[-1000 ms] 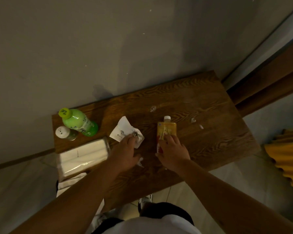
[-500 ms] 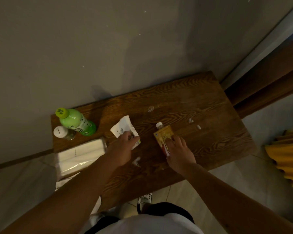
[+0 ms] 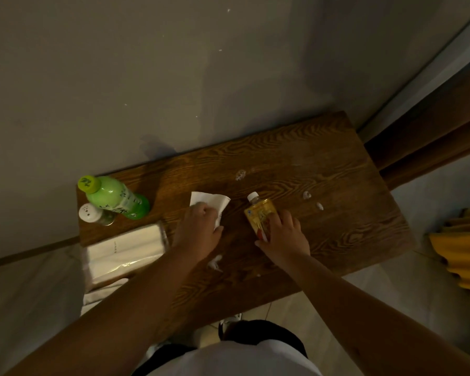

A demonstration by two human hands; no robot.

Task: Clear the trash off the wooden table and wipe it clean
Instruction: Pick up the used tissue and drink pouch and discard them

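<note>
The left hand is pressing down on a white paper wrapper near the middle of the wooden table, fingers curled over its near edge like it's gathering it up. Whether it's actually pinching the paper or just pinning it flat is hard to call from this angle. The right hand is wrapping around a small yellow juice bottle with a white cap, which is leaning over toward the left, so that one's being grasped for sure.

Progress-wise, this is looking like early days. Nothing's obviously off the table yet, and no wiping is happening, judging by the smudges and crumbs all over the wood.

Quick count of what's sitting there:
- one paper wrapper, under the left hand
- one yellow bottle, in the right hand
- three little white scraps toward the far and right side, well apart from each other
- one more crumpled white bit near the front edge, just beside the left wrist
- one green bottle with a lime cap at the left end
- one small shaker touching it or right beside it
- one pack of tissues hanging off the left front corner

So the two big bits are getting grabbed, four small scraps are waiting, then the wipe.
</note>
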